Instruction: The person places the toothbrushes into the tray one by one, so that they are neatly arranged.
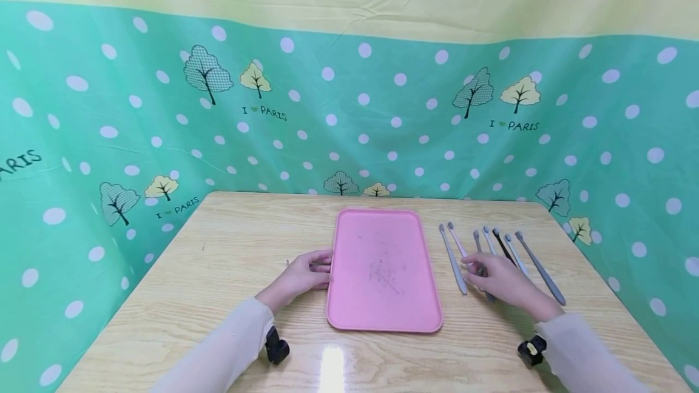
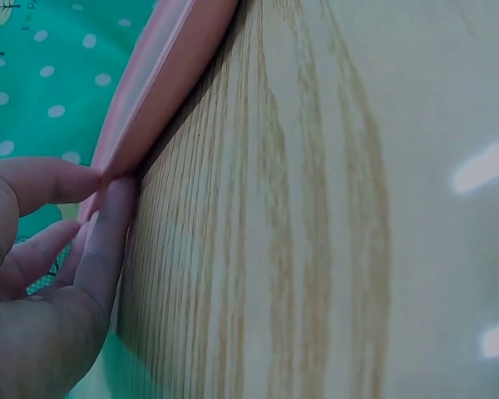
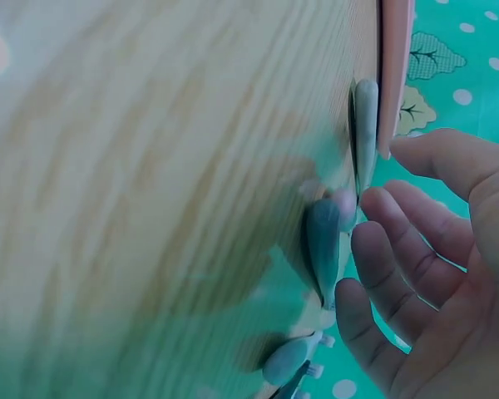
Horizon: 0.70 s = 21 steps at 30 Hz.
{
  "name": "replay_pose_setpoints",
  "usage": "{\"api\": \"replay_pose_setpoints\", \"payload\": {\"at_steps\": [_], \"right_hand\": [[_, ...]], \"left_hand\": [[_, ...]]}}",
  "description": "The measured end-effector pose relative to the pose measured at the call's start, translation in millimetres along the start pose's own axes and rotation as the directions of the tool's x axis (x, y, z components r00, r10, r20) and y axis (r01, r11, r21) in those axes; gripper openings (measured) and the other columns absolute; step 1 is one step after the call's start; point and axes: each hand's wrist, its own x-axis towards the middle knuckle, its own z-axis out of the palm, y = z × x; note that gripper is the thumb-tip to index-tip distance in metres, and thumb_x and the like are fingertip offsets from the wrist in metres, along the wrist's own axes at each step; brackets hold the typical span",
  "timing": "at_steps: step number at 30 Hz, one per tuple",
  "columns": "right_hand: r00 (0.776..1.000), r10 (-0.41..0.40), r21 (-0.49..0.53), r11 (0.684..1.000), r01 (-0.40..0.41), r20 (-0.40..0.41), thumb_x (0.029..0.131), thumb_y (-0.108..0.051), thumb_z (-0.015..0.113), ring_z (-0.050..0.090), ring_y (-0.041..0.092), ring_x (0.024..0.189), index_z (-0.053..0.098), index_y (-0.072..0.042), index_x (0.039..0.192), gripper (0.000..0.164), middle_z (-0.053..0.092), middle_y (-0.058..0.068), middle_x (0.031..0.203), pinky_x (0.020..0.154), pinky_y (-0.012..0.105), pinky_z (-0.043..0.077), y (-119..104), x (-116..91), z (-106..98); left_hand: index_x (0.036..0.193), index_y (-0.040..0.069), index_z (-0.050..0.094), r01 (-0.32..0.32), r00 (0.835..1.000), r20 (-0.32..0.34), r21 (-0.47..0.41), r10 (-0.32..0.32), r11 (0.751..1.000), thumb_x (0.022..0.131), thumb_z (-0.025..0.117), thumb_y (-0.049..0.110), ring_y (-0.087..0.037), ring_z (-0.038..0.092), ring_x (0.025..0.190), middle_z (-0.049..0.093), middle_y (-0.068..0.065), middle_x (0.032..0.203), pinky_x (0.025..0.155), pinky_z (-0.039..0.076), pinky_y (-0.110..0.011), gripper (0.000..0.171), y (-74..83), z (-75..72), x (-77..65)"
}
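A pink tray [image 1: 382, 278] lies on the table before the person. The left hand [image 1: 300, 275] is at its left edge, and in the left wrist view the thumb and a finger [image 2: 108, 224] pinch the tray's rim [image 2: 162, 91]. To the right of the tray, the right hand [image 1: 497, 275] hovers low over a row of toothbrushes, fingers bent and spread from the thumb, with nothing between them. Its fingertips are close to a pink toothbrush [image 1: 457, 240], partly hidden by the hand. A grey toothbrush [image 1: 453, 259] lies between that one and the tray.
More toothbrushes fan out on the right: a black one [image 1: 502, 244], a light blue one [image 1: 516, 253] and a long dark grey one [image 1: 540, 268] outermost. The wooden table [image 1: 235, 229] meets a green dotted curtain [image 1: 306, 150] at the back and sides.
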Motion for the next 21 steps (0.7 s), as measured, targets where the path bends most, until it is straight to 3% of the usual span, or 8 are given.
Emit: {"api": "replay_pose_setpoints", "payload": {"at_steps": [12,21], "right_hand": [[0.998,0.062,-0.018,0.998,-0.061,0.02,0.091,-0.02,0.073,0.05,0.01,0.055,0.068,-0.003,0.123,0.036,0.06,-0.006,0.081,0.046,0.024,0.041,-6.3,0.8,7.4],[0.988,0.152,0.017,0.988,-0.153,0.037,0.09,-0.021,0.073,0.052,0.015,0.058,0.066,0.001,0.124,0.041,0.059,-0.003,0.074,0.045,0.025,0.041,-10.1,3.0,11.5]], "left_hand": [[0.147,-0.006,0.042,-0.003,1.0,0.006,0.019,0.003,1.0,0.092,0.066,-0.004,-0.036,0.057,0.12,0.057,-0.022,0.131,0.092,0.06,-0.036,0.061,-0.6,1.4,-1.2],[0.147,-0.006,0.043,0.0,1.0,-0.001,0.024,0.0,1.0,0.091,0.066,-0.004,-0.034,0.058,0.119,0.057,-0.021,0.131,0.091,0.06,-0.035,0.061,-0.9,1.7,-0.8]]}}
